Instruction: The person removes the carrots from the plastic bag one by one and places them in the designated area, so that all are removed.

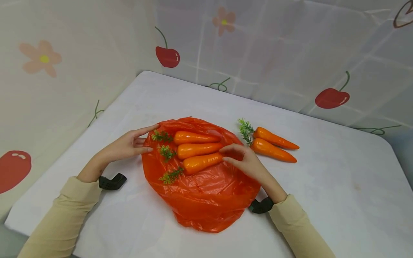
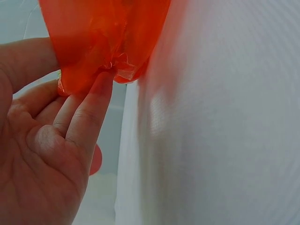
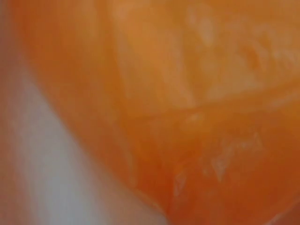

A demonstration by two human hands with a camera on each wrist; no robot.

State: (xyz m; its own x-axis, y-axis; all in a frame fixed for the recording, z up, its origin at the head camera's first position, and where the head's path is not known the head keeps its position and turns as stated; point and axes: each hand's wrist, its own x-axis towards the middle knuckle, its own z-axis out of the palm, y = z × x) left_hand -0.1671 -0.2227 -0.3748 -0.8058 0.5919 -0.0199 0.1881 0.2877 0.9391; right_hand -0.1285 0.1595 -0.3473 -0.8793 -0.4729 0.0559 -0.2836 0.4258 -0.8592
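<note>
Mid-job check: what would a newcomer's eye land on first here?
Probably the big, crumpled red-orange plastic bag spread in the middle of the white table, with three bright carrots lying side by side across it, green tops to the left. Next, the hands: the left hand touches the bag's left edge, and the right hand is at the nearest carrot's tip. Two more carrots lie on the table beyond the right hand.
</note>
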